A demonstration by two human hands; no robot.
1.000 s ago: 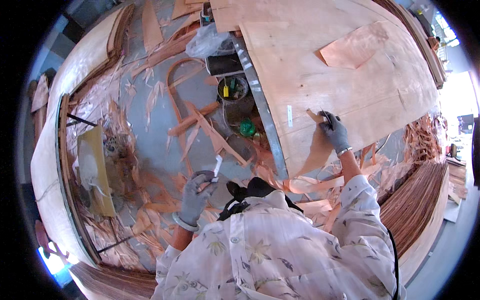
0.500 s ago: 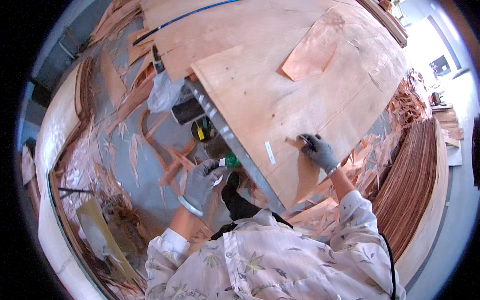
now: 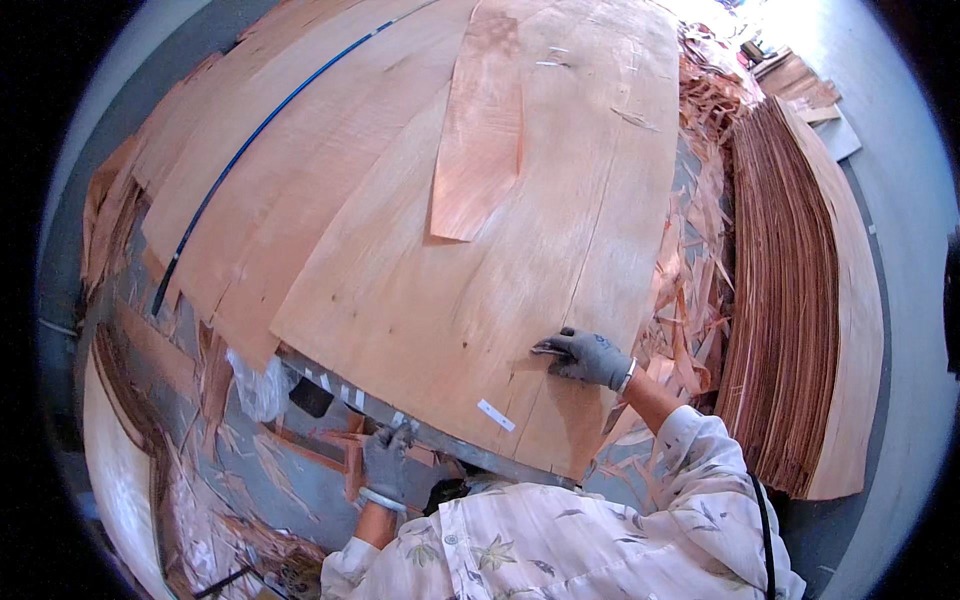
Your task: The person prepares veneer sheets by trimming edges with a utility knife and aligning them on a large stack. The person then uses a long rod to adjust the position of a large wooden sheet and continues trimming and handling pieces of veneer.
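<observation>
A pale wood veneer sheet (image 3: 400,300) lies over the work table. My right hand (image 3: 592,360), in a grey glove, rests on it near a seam, fingers closed round a small dark tool (image 3: 548,347) whose kind I cannot make out. A short white tape strip (image 3: 496,415) sticks to the sheet, nearer to me. My gloved left hand (image 3: 384,468) is at the table's metal edge (image 3: 450,440), its fingertips together at one of several white tape strips (image 3: 359,399) stuck there. A reddish loose piece of veneer (image 3: 478,150) lies farther up the sheet.
A long blue-black strip (image 3: 270,120) curves over the veneer at left. At right stands a tall veneer stack (image 3: 785,300), with torn scraps (image 3: 690,290) beside the table. A clear plastic bag (image 3: 260,388) hangs under the left edge, above a scrap-strewn floor. More veneer (image 3: 120,440) is at far left.
My view has turned, showing more of the table. My left hand, which held a white strip out past the edge, is now at the edge strips. My right hand keeps the dark tool on the sheet.
</observation>
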